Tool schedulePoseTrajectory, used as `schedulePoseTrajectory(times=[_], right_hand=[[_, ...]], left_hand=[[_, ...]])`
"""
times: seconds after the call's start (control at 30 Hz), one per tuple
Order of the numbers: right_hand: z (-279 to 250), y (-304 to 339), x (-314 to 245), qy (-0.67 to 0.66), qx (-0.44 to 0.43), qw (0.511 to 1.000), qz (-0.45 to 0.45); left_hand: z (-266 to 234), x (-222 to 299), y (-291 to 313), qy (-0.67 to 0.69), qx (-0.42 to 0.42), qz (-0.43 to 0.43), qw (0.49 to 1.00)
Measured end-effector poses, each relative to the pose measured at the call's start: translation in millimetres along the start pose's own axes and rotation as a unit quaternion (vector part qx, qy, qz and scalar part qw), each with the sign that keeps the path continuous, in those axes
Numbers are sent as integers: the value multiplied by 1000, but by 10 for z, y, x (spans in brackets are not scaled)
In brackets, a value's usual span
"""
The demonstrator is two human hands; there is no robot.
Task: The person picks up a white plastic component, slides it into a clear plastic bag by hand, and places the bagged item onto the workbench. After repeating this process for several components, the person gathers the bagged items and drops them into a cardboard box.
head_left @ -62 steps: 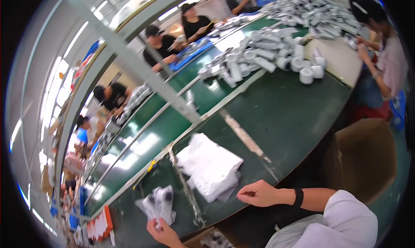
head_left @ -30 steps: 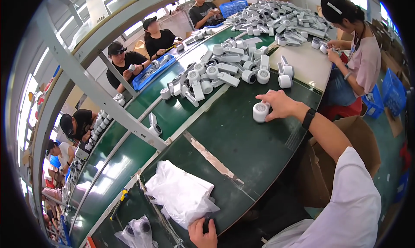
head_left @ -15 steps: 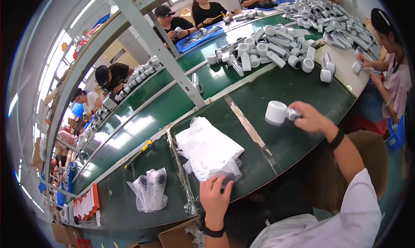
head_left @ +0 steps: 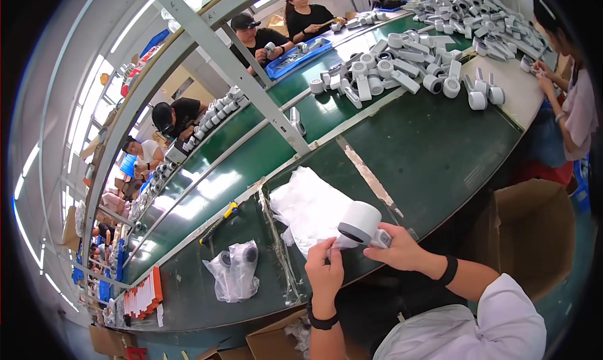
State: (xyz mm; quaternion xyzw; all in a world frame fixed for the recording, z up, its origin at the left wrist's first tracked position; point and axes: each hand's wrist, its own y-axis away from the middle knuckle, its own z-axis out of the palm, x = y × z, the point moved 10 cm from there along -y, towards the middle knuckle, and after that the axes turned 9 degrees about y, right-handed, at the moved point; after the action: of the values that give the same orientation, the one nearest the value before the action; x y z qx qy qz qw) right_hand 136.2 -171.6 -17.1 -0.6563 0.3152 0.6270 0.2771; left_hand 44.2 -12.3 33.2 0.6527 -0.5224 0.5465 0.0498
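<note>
Gripping a white hair-dryer-shaped unit (head_left: 363, 227) just above the green worktop (head_left: 433, 152), the right hand (head_left: 397, 252) is clamped round its handle, seemingly to steady it. The left hand (head_left: 325, 273) pinches thin plastic at its nozzle end, fingers closed, beside a pile of clear bags (head_left: 308, 206). The unit looks smooth, pale grey-white, with a dark round opening.
</note>
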Motion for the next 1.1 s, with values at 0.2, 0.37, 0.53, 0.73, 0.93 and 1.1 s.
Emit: schedulePoseTrajectory(times=[0.2,0.37,0.53,0.73,0.93,1.1], right_hand=[[208,-110,-155,-31,37,998,-38],[295,-67,-194,-57,63,996,-35],[284,-73,-182,-29,77,996,-28],[255,-81,-299,-45,103,992,-55],[220,-148,-262,-27,122,989,-78],[67,-134,-301,-11,177,980,-95]], left_hand=[[-104,-214,80,170,48,-169,970],[-90,-218,118,256,92,-220,937],[5,-166,119,323,91,-225,915],[56,-208,162,372,88,-239,893],[70,-290,203,402,95,-258,873],[48,-428,227,524,97,-247,810]])
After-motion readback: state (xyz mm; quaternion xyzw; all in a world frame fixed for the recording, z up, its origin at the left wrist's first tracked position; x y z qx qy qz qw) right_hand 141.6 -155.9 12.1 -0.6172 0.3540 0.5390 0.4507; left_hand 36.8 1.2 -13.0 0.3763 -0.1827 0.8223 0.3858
